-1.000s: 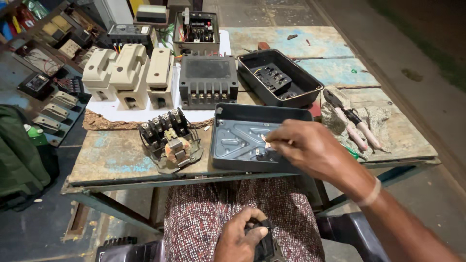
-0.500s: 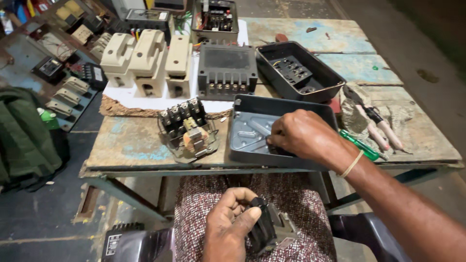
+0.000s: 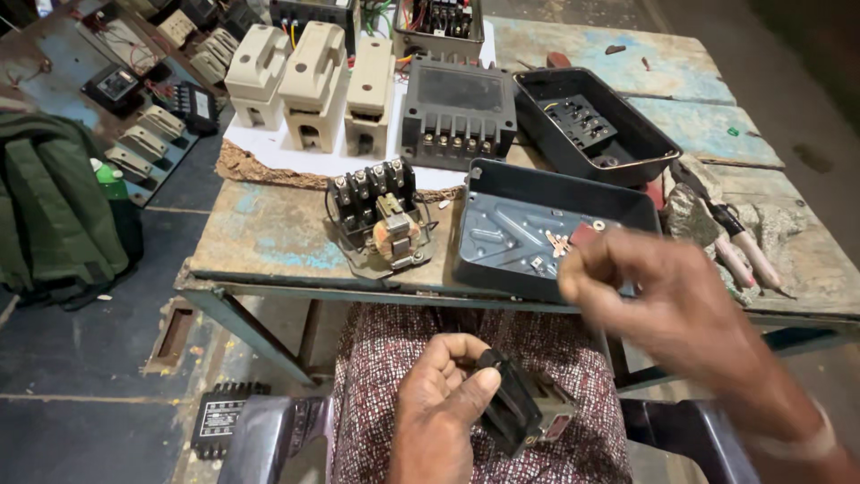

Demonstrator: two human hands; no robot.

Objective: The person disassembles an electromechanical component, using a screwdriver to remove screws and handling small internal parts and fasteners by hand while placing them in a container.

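The left hand (image 3: pixel 439 399) at six o'clock grips a black block (image 3: pixel 520 412) over the lap. The right hand (image 3: pixel 663 309), blurred, hovers at four o'clock over the tray (image 3: pixel 502 233), fingertips seemingly pinched; whether it holds anything, I cannot tell.

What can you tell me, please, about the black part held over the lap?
The black part is a small boxy block, apparently moulded plastic, with a pale label and metal bits at its lower end. It lies tilted over the patterned cloth of the lap, gripped at its upper end by the left hand. The blurred right hand is above it, apart.
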